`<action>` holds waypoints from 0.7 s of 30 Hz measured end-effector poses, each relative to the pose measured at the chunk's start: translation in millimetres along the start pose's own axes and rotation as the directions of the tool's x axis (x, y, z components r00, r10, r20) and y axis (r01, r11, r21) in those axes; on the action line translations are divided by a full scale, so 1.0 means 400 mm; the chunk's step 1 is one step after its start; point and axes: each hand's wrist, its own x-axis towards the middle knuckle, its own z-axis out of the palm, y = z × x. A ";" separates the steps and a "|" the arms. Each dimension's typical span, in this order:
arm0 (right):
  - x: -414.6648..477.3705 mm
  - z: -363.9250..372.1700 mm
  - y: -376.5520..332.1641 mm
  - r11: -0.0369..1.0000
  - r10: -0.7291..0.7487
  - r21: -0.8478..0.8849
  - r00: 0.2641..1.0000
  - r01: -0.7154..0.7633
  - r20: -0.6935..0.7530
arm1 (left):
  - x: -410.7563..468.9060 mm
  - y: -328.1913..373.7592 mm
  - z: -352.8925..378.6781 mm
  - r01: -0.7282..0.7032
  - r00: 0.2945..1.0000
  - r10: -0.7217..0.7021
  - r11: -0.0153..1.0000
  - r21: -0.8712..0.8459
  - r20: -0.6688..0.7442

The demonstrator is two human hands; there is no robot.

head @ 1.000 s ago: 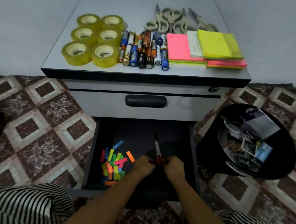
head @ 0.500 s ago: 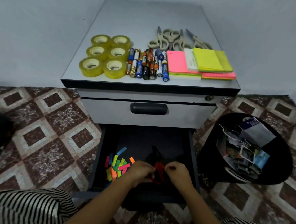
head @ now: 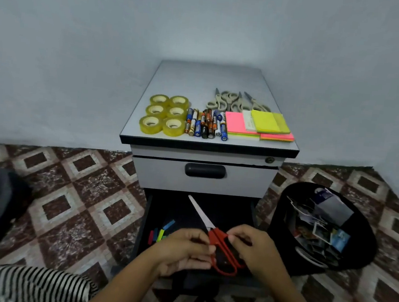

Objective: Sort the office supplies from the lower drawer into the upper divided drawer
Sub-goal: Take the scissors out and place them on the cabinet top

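Over the open lower drawer (head: pixel 146 221), both hands grip a pair of red-handled scissors (head: pixel 218 245) — the left hand (head: pixel 184 251) pinching the near handle loop with fingers curled round it, the right hand (head: pixel 255 248) clasping the far loop from the other side. Its silver blades are closed and point up and away toward the cabinet. Just left of the hands, a small scatter of coloured strips (head: pixel 161 231) lies on the dark drawer floor, partly hidden by the left hand. Above it, the upper drawer (head: pixel 203 178) with its black handle is shut. On top of the cabinet (head: pixel 210 79) lie six rolls of yellow tape (head: pixel 164 117) in two columns at the left, a row of batteries (head: pixel 205 126) beside them, and stacks of pink and yellow sticky notes (head: pixel 261 126) at the right, with grey-handled scissors (head: pixel 237 101) behind the notes. To the right of the cabinet, on the patterned tile floor (head: pixel 79 200), stands a black bin (head: pixel 320 230) holding paper scraps — striped sleeves or trouser legs show at the bottom edge
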 end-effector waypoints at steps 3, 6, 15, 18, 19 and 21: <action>0.007 -0.049 -0.075 0.997 -0.072 0.017 0.996 0.073 -0.049 | -0.036 0.073 0.015 -0.100 0.995 0.099 0.994 0.053 0.009; 0.022 -0.097 -0.153 0.990 -0.141 0.008 0.986 0.142 -0.086 | -0.067 0.162 0.026 -0.189 0.982 0.188 0.975 0.115 0.020; 0.198 -0.198 -0.359 0.955 -0.243 0.107 0.936 0.277 -0.255 | -0.081 0.448 0.032 -0.385 0.918 0.397 0.896 0.220 -0.015; 0.282 -0.214 -0.403 0.962 -0.225 0.092 0.939 0.256 -0.261 | -0.057 0.530 0.021 -0.398 0.904 0.421 0.891 0.216 -0.070; 0.308 -0.219 -0.411 0.965 -0.220 0.085 0.941 0.249 -0.255 | -0.047 0.553 0.017 -0.399 0.899 0.428 0.888 0.228 -0.093; 0.359 -0.228 -0.426 0.969 -0.226 0.036 0.938 0.244 -0.261 | -0.028 0.596 0.005 -0.402 0.884 0.447 0.875 0.272 -0.133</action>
